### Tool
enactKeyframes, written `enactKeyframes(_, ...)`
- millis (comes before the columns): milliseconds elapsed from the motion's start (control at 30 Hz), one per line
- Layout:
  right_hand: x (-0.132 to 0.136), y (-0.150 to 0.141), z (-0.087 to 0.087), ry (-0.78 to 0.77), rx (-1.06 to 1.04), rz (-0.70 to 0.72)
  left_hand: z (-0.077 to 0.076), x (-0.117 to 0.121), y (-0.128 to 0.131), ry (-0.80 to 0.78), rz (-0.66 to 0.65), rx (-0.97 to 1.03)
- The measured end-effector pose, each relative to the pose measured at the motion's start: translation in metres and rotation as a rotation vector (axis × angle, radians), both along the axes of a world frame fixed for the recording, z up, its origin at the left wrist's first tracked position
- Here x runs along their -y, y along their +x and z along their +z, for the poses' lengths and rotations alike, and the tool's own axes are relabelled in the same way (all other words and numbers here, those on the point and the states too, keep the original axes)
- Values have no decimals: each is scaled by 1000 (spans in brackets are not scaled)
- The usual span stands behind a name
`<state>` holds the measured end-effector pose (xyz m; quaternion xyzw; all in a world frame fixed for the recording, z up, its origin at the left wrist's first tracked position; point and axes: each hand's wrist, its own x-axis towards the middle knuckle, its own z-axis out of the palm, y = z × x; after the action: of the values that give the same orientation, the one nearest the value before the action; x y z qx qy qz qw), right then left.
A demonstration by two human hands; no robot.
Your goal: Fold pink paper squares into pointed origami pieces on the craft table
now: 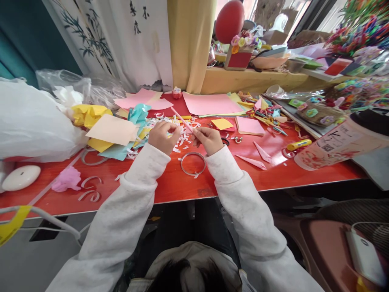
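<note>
My right hand (209,140) pinches the lower end of a thin pink paper stick (181,118), which slants up and to the left over the red table (173,182). My left hand (164,136) is closed in a pinch just left of the stick; whatever lies between its fingertips is too small to make out. White paper shreds (184,140) are scattered beneath and between both hands. A clear ring (193,164), perhaps a tape roll, lies in front of them. Two pointed pink folded papers (263,152) rest to the right.
Pink sheets (209,103) lie at the back, with pink square paper (249,125) nearer. Crumpled and flat coloured paper (112,129) and a white plastic bag (36,121) are on the left. A large cup (340,140) and a yellow glue stick (298,144) are on the right.
</note>
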<state>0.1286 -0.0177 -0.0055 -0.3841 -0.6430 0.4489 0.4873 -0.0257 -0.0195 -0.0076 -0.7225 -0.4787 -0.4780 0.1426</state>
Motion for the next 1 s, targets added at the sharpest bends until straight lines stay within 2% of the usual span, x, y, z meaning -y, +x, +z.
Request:
enactKeyframes(133,-1,2,0,11,18,20,-10,-8,-8,-3,105,-98)
enactKeyframes(267,-2,2,-2,9,57,31,-18,-10,-12,-80,124,-184)
enactKeyframes(400,-2,1,-1,-24,35,37,-13,-5,-11,31,126,-160)
enactKeyframes(500,-1,1,2,-169,-38,141,-4,3,-9,126,76,-210)
enactKeyframes(633,0,1,2,-253,-34,245,3,8,-8,75,-84,-389)
enactKeyframes(867,-2,-2,-6,35,257,152,7,4,-16,7,-151,-547)
enactKeyframes(1000,-4,-2,-9,133,373,89,7,2,-19,10,-163,-584)
